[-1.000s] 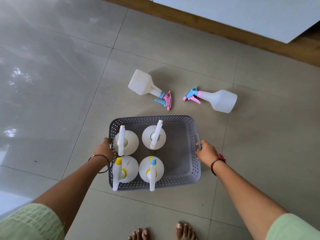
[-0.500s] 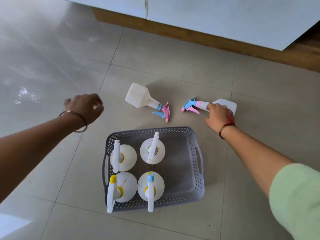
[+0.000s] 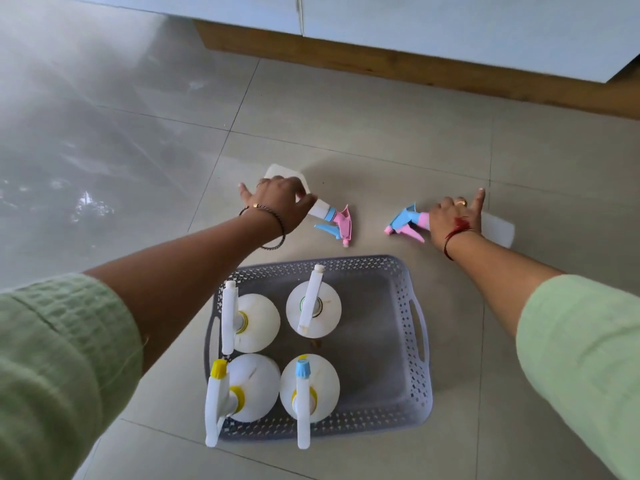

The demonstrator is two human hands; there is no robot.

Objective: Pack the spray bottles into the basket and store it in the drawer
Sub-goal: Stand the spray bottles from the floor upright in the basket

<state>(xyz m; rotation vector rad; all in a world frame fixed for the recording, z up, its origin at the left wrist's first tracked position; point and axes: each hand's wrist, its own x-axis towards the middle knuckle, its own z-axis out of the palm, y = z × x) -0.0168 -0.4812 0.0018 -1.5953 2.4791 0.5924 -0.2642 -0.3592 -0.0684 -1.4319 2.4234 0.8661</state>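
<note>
Wide tiled floor (image 3: pixel 346 126), bare on the left and up to the white cabinet front (image 3: pixel 450 26) with its wooden plinth. Grey perforated basket (image 3: pixel 420 372) near the feet side, right half free — four white spray bottles (image 3: pixel 256 322) upright in its left half, nozzles pointing toward the wearer. Beyond the far rim, two more lying flat, long axes roughly left–right, trigger heads facing each other: left bottle (image 3: pixel 332 220) under the left hand (image 3: pixel 277 202), fingers curled over its body; right bottle (image 3: pixel 498 230) gripped at the neck by the right hand (image 3: pixel 453 220) (index finger raised). No readable labels.
</note>
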